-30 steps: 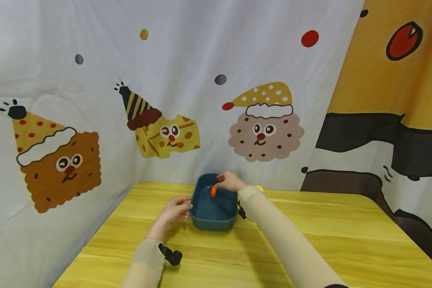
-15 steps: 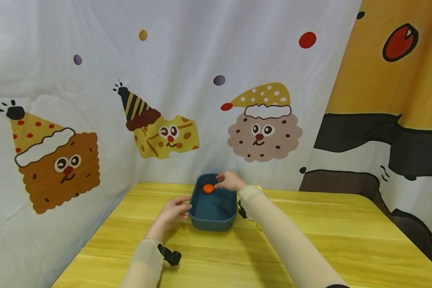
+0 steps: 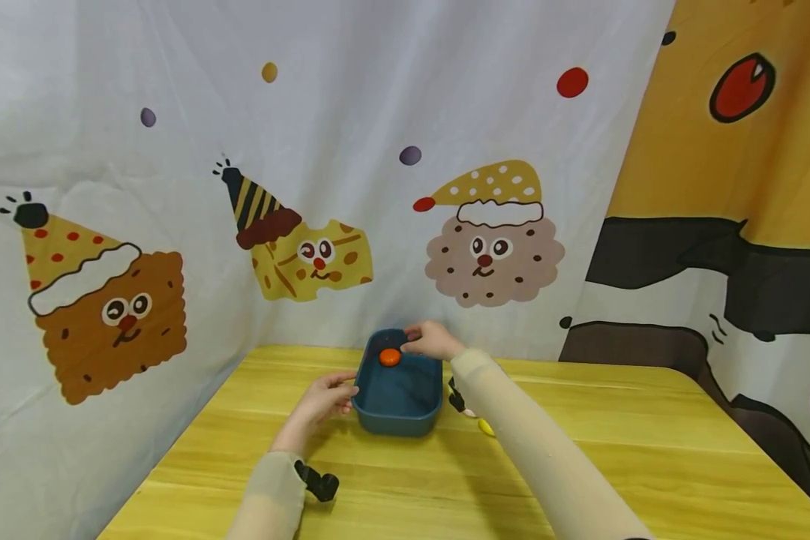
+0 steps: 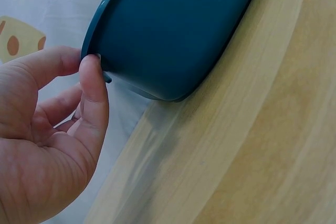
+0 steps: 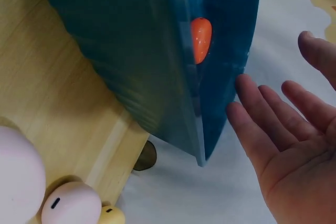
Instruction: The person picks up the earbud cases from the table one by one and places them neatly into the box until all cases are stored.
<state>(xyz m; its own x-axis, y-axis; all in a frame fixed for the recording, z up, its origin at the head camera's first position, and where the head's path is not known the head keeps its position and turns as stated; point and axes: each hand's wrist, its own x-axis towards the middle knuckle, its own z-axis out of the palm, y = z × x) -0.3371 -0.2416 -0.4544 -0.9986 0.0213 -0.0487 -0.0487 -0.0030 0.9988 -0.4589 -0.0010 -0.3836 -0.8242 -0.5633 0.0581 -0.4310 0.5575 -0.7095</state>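
A dark blue rectangular tub (image 3: 397,425) stands on the table, its far end close to the curtain. My left hand (image 3: 326,396) is at its left side; in the left wrist view, the thumb and index finger pinch the tub's rim (image 4: 97,22). Inside the tub, toward its far left, lies a small glossy orange oval piece (image 3: 389,357), also seen past the wall in the right wrist view. Over the far right corner is my right hand (image 3: 434,341). Its fingers (image 5: 257,114) are spread and hold nothing, with the tips near the tub's rim.
Beside my right forearm, a small yellow piece (image 3: 486,427) lies on the wooden table (image 3: 621,442), partly covered by the sleeve. Pinkish rounded things (image 5: 72,204) and a yellow one (image 5: 112,215) show in the right wrist view. A printed curtain (image 3: 351,150) hangs behind.
The orange piece has left my right fingertips, where it stood on end, and now lies flat farther left in the tub. Both hands have stayed nearly in place.
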